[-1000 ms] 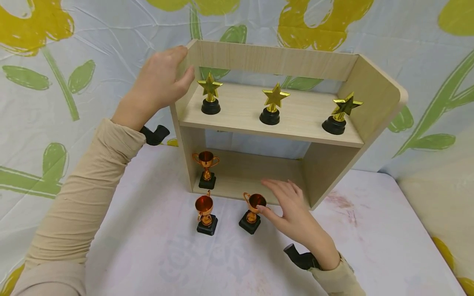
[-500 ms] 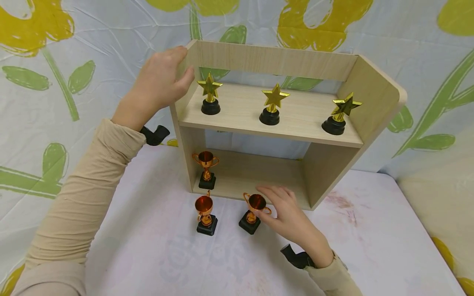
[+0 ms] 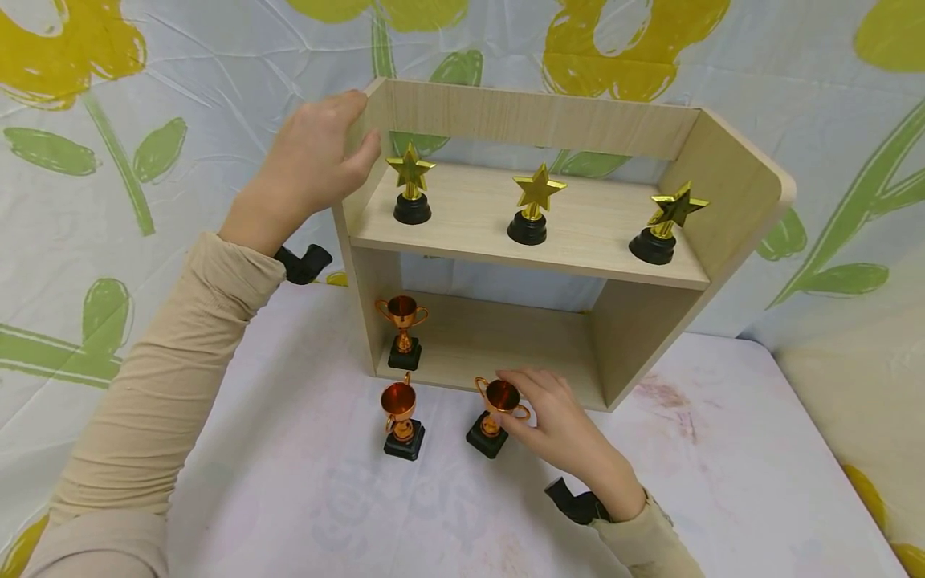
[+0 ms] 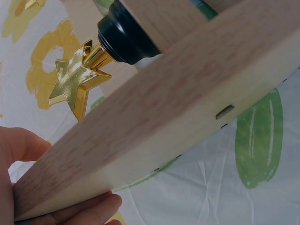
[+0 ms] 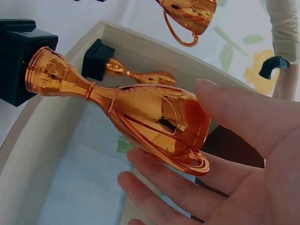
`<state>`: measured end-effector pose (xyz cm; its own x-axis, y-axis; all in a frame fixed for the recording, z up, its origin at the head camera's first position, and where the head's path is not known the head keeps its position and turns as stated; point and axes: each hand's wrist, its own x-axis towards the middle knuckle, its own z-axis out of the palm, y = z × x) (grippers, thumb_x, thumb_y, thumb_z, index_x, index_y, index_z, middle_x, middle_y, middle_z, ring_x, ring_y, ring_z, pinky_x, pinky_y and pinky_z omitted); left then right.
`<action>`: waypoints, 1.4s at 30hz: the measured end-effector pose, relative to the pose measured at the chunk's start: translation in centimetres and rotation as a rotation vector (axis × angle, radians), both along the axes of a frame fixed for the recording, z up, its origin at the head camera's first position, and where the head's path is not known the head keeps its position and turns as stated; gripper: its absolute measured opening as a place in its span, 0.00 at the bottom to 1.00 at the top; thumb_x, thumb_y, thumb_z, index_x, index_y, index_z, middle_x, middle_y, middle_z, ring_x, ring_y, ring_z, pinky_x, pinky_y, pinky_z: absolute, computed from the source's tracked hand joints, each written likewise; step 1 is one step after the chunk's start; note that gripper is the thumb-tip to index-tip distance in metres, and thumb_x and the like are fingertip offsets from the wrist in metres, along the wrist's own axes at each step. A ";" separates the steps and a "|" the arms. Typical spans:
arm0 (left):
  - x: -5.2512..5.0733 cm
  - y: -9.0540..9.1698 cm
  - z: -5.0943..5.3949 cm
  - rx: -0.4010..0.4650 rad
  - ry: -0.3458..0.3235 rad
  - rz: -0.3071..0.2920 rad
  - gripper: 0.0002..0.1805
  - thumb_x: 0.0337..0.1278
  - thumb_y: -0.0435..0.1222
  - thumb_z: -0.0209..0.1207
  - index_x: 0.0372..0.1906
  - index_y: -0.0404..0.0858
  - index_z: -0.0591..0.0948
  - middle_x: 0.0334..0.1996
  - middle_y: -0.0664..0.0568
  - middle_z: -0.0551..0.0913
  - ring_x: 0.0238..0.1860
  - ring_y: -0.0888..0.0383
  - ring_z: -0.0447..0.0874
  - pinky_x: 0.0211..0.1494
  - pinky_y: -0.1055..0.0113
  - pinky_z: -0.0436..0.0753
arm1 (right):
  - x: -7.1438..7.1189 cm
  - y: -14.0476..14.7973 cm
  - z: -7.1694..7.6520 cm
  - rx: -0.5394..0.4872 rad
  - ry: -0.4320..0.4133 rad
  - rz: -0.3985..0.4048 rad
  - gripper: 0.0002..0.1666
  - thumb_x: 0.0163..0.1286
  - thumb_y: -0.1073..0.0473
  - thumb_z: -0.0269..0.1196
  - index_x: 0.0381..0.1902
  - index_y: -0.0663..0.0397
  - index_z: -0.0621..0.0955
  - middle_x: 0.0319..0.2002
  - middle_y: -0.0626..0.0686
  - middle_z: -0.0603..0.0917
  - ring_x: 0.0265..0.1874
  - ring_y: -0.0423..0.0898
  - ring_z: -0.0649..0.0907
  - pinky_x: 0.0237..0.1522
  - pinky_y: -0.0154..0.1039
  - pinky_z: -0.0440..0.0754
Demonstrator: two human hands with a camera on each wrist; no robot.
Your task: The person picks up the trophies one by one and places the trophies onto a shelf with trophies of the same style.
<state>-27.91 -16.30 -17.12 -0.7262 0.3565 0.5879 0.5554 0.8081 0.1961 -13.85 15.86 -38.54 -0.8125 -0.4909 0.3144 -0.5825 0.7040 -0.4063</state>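
Tabletop (image 3: 289,506): pale, and the wooden shelf unit (image 3: 535,119) stands on it.
Left hand (image 3: 307,160): high at the end of an outstretched arm, gripping the unit's left side panel (image 4: 150,98), thumb inside, fingers outside!
Right hand (image 3: 564,421): low in front, thumb at the rim of a copper trophy cup (image 3: 501,395), fingers reaching round the far side; whether it grips, I can't tell.
That cup: upright on the tabletop, before the unit.
Other cups: second cup (image 3: 399,401) near it, leftward; third cup (image 3: 403,313) inside, lower left.
Star trophies (image 3: 537,193): three gold, spaced along the upper shelf.
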 end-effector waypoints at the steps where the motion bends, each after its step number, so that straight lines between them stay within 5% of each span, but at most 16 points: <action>1: 0.0 0.0 0.0 -0.001 0.002 -0.001 0.23 0.69 0.38 0.47 0.57 0.24 0.76 0.60 0.34 0.77 0.65 0.41 0.73 0.70 0.53 0.68 | 0.0 0.0 0.0 -0.002 -0.003 -0.001 0.31 0.63 0.53 0.71 0.62 0.60 0.78 0.55 0.53 0.82 0.58 0.54 0.78 0.60 0.59 0.69; 17: 0.1 0.1 0.1 -0.005 -0.035 0.019 0.27 0.70 0.39 0.46 0.64 0.24 0.72 0.66 0.35 0.72 0.69 0.42 0.68 0.73 0.55 0.63 | -0.3 -0.1 -0.4 -0.027 -0.020 0.005 0.31 0.63 0.54 0.71 0.62 0.59 0.78 0.53 0.53 0.83 0.54 0.53 0.80 0.59 0.57 0.75; 29: 0.1 0.1 0.0 -0.006 -0.009 0.008 0.23 0.70 0.38 0.47 0.57 0.24 0.76 0.60 0.35 0.77 0.63 0.40 0.75 0.69 0.51 0.69 | -0.4 -0.1 -0.3 -0.035 0.008 0.036 0.31 0.62 0.57 0.71 0.61 0.63 0.78 0.50 0.52 0.84 0.50 0.50 0.83 0.56 0.55 0.77; 37: 0.1 0.2 0.1 -0.011 0.007 0.015 0.19 0.70 0.38 0.46 0.50 0.25 0.76 0.49 0.35 0.81 0.45 0.41 0.78 0.55 0.47 0.76 | -0.5 -0.2 -0.3 -0.042 0.018 0.048 0.30 0.62 0.57 0.72 0.60 0.63 0.78 0.49 0.52 0.85 0.49 0.50 0.83 0.54 0.55 0.78; 42: 0.1 0.2 0.1 -0.011 0.006 0.013 0.19 0.70 0.38 0.46 0.50 0.25 0.77 0.50 0.35 0.81 0.46 0.41 0.78 0.57 0.48 0.75 | -0.5 -0.2 -0.3 -0.048 0.025 0.052 0.30 0.62 0.58 0.72 0.60 0.63 0.79 0.50 0.52 0.85 0.49 0.50 0.83 0.54 0.54 0.79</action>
